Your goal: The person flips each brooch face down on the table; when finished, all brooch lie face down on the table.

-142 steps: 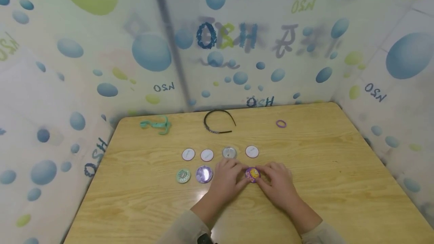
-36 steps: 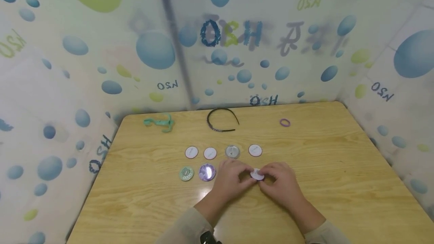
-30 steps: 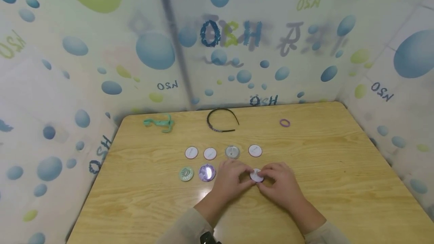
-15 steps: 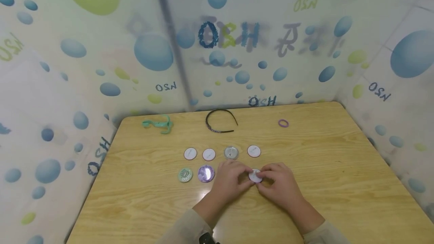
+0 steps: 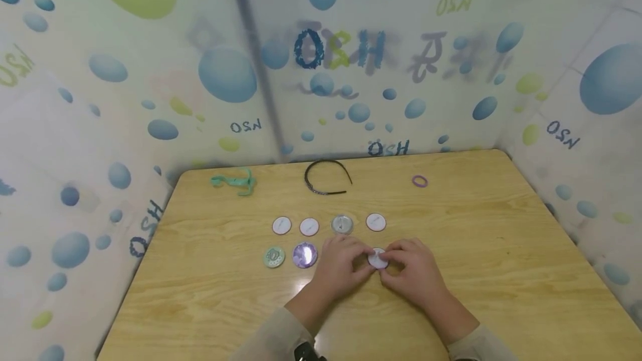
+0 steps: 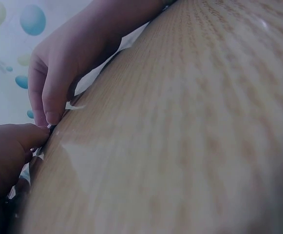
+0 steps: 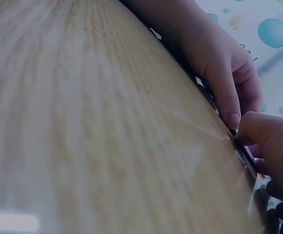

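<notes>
In the head view both hands meet over a small round badge [image 5: 376, 259], pale back facing up, close on the table. My left hand [image 5: 342, 263] pinches its left edge between thumb and fingers. From the other side, my right hand [image 5: 415, 268] grips it, index finger over the back. The fingers cover parts of the badge. Both wrist views look low along the tabletop and show the fingertips meeting, the badge mostly hidden. Just behind lie a silver badge [image 5: 342, 224] and a white disc [image 5: 376, 222]; a shiny purple badge [image 5: 305, 255] is left of my left hand.
A green badge [image 5: 274, 257] and two more white discs [image 5: 282, 225] lie farther left. Along the back of the wooden table [image 5: 501, 294] are a green clip-like item [image 5: 236, 181], a black headband [image 5: 310, 181] and a purple ring [image 5: 419, 181]. A patterned wall stands behind.
The badge between my hands showed a purple and yellow face at first; it has been turned over and shows its pale back. Over the last second the hands stay nearly still.
</notes>
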A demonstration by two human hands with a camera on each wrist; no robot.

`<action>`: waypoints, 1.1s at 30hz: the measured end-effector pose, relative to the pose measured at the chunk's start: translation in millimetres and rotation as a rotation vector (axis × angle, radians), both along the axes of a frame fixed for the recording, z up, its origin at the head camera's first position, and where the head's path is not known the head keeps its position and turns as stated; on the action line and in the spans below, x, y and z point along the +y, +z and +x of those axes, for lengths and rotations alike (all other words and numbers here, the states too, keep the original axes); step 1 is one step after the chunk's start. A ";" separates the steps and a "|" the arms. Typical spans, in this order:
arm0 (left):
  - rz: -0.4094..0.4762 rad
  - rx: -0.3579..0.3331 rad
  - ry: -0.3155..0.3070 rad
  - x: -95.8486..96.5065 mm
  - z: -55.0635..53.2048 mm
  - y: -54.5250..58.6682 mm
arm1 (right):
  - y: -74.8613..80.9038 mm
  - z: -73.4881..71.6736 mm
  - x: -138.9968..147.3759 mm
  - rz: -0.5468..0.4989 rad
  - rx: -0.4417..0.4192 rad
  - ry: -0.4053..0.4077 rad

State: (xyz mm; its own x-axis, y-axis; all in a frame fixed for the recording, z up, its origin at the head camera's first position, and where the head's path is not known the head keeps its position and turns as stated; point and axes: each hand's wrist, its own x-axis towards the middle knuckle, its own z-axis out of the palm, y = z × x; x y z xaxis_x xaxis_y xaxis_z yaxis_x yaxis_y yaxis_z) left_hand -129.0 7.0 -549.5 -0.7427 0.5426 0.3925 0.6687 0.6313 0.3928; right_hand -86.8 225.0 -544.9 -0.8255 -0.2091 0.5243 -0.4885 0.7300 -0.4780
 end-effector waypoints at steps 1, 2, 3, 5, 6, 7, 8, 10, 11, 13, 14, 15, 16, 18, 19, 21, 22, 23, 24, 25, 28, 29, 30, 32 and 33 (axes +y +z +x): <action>0.003 0.007 -0.001 0.3 -0.4 0.2 | 0.6 -0.4 0.2 0.000 0.004 -0.001; 0.006 0.009 -0.002 0.6 -0.6 0.4 | 1.0 -0.8 0.2 0.000 0.006 -0.003; 0.005 0.014 -0.002 0.7 -0.7 0.5 | 1.6 -1.0 0.1 0.000 0.010 -0.005; 0.005 0.016 -0.004 -0.3 -0.3 1.0 | 2.7 -1.2 -1.0 -0.006 0.008 -0.004; 0.004 0.021 -0.004 -1.0 0.3 1.4 | 3.3 -1.1 -2.0 -0.013 0.006 -0.004; 0.003 0.022 -0.002 -2.0 0.8 1.5 | 3.5 -1.0 -2.9 -0.015 0.002 -0.006; 0.002 0.025 0.000 -3.1 1.5 1.9 | 3.8 -0.9 -4.0 -0.016 -0.005 -0.012; 0.012 0.029 0.002 -5.6 2.5 3.0 | 4.6 -1.0 -6.3 -0.016 -0.013 -0.021; 0.016 0.029 0.005 -6.7 3.0 3.8 | 4.6 -1.3 -7.4 -0.011 -0.014 -0.028; 0.031 0.027 0.004 -9.1 3.8 5.7 | 4.8 -2.5 -9.7 0.002 -0.001 -0.041; 0.039 0.019 0.006 -10.3 4.3 6.8 | 4.9 -3.7 -11.2 0.007 0.010 -0.043; 0.048 0.015 0.013 -11.7 4.9 7.3 | 4.4 -5.4 -13.0 0.014 0.028 -0.039; 0.057 0.005 0.021 -13.6 5.8 7.9 | 3.7 -7.2 -15.3 0.020 0.042 -0.033; 0.084 -0.022 0.038 -18.1 8.1 8.9 | 2.3 -11.0 -22.0 0.039 0.077 -0.019; 0.098 -0.037 0.046 -20.8 9.1 9.4 | 1.5 -13.0 -26.2 0.048 0.091 -0.011; 0.116 -0.056 0.066 -27.1 10.5 9.7 | 0.4 -15.6 -36.3 0.064 0.117 0.000; 0.124 -0.061 0.071 -30.7 10.8 10.3 | 0.6 -16.1 -41.9 0.066 0.122 0.005; 0.127 -0.063 0.076 -34.5 11.0 11.0 | 1.1 -16.5 -47.8 0.063 0.128 0.009; 0.126 -0.055 0.082 -38.4 10.8 11.5 | 1.7 -16.8 -53.5 0.057 0.135 0.015; 0.118 -0.046 0.089 -42.5 10.5 11.7 | 1.8 -16.7 -59.2 0.051 0.135 0.022; 0.101 -0.017 0.117 -55.5 10.3 12.0 | 2.9 -16.6 -74.5 0.030 0.129 0.046; 0.090 -0.009 0.132 -59.7 10.5 11.8 | 3.4 -16.8 -78.2 0.029 0.124 0.050; 0.082 -0.003 0.147 -63.4 10.5 11.2 | 3.6 -17.2 -81.0 0.032 0.121 0.051; 0.063 0.001 0.178 -69.4 10.4 10.2 | 4.7 -18.8 -84.3 0.032 0.119 0.044; 0.054 -0.002 0.189 -71.4 10.1 9.7 | 5.1 -19.6 -84.6 0.031 0.116 0.035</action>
